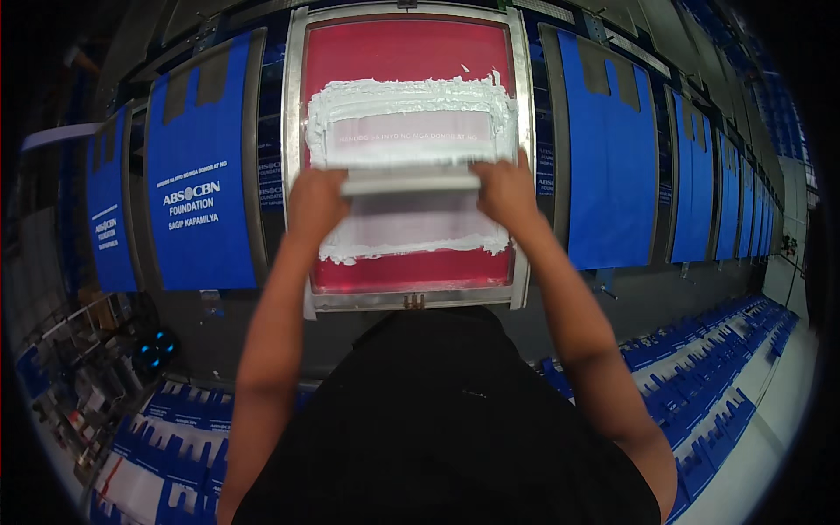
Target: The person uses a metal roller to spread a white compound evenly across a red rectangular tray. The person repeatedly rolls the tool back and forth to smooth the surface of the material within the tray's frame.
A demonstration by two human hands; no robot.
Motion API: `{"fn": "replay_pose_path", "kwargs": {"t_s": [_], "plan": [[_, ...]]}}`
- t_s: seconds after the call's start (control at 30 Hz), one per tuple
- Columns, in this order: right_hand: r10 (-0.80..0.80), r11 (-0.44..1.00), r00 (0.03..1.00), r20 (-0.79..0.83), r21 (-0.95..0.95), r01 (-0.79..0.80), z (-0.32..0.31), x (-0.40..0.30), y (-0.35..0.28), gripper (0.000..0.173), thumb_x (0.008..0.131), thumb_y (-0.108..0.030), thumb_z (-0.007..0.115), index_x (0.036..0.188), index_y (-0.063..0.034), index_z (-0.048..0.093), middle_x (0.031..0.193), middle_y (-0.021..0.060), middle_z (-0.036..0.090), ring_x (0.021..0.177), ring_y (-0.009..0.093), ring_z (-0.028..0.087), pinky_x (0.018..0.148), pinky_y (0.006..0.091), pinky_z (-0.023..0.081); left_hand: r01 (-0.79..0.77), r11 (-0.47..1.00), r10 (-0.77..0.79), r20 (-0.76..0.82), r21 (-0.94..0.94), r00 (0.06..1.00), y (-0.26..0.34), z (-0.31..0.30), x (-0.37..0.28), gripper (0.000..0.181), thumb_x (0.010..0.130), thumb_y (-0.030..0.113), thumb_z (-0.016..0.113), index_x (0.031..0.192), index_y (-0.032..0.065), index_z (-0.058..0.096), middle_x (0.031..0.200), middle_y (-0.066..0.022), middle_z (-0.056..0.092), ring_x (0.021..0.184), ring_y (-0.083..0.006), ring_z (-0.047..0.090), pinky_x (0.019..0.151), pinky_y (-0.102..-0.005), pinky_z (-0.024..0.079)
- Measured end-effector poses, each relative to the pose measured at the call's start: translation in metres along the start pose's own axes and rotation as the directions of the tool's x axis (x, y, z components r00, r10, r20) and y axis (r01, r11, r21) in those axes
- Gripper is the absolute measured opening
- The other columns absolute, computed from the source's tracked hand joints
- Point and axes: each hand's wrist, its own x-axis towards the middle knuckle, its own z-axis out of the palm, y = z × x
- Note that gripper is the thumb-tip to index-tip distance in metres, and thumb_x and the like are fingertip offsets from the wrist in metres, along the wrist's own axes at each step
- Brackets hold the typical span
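A screen-printing frame (pixel 294 131) with pale metal edges and red mesh lies before me. White ink (pixel 407 98) is smeared around a pale stencil window on the mesh. My left hand (pixel 319 202) grips the left end of a squeegee (pixel 412 181), and my right hand (pixel 508 197) grips its right end. The squeegee lies crosswise over the middle of the window and is blurred. Its blade edge and whatever is under the frame are hidden.
Blue bags with white print (pixel 197 197) lie on boards to the left; plain-faced blue bags (pixel 610 164) line the boards to the right. More blue bags (pixel 709 367) are spread in rows at the lower right and lower left (pixel 190 453). A fan with blue lights (pixel 157 349) is at the left.
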Motion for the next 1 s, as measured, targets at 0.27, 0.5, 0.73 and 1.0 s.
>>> {"fn": "replay_pose_path", "kwargs": {"t_s": [0.27, 0.5, 0.73, 1.0], "plan": [[-0.078, 0.991, 0.957, 0.278, 0.127, 0.044, -0.099, 0.141, 0.029, 0.044, 0.064, -0.005, 0.060, 0.107, -0.0071, 0.070, 0.095, 0.0187, 0.070, 0.087, 0.033, 0.068, 0.078, 0.0400, 0.054, 0.128, 0.992, -0.119, 0.333, -0.004, 0.935, -0.026, -0.075, 0.136, 0.042, 0.061, 0.029, 0.084, 0.095, 0.0055, 0.074, 0.086, -0.0184, 0.071, 0.079, -0.0308, 0.069, 0.075, -0.0385, 0.054], [-0.005, 1.000, 0.990, 0.142, -0.015, 0.007, -0.078, 0.155, 0.041, 0.049, 0.072, -0.008, 0.057, 0.119, -0.0169, 0.066, 0.110, 0.0122, 0.068, 0.107, 0.030, 0.063, 0.090, 0.0389, 0.051, 0.080, 0.995, -0.087, 0.124, 0.066, 0.988, -0.028, -0.058, 0.146, 0.039, 0.067, 0.032, 0.081, 0.096, 0.0081, 0.072, 0.088, -0.0163, 0.070, 0.085, -0.0327, 0.068, 0.078, -0.0417, 0.053], [-0.016, 0.997, 0.976, 0.219, -0.067, 0.032, -0.043, 0.073, 0.013, 0.039, 0.072, -0.007, 0.059, 0.108, -0.0179, 0.067, 0.100, 0.0082, 0.070, 0.102, 0.027, 0.064, 0.098, 0.0551, 0.038, 0.093, 0.990, -0.112, 0.186, 0.109, 0.976, -0.002, -0.034, 0.052, 0.029, 0.073, 0.022, 0.074, 0.097, 0.0072, 0.068, 0.090, -0.0167, 0.067, 0.090, -0.0357, 0.064, 0.080, -0.0450, 0.051], [-0.090, 0.992, 0.996, 0.004, 0.089, 0.089, -0.001, -0.118, -0.044, 0.037, 0.068, 0.003, 0.060, 0.103, -0.0095, 0.064, 0.094, 0.0072, 0.067, 0.094, 0.028, 0.061, 0.105, 0.0588, 0.032, -0.060, 0.998, 0.060, 0.000, -0.001, 0.998, 0.048, -0.012, -0.127, 0.041, 0.060, 0.001, 0.070, 0.099, 0.0040, 0.059, 0.098, -0.0116, 0.063, 0.093, -0.0311, 0.058, 0.085, -0.0438, 0.042]]}}
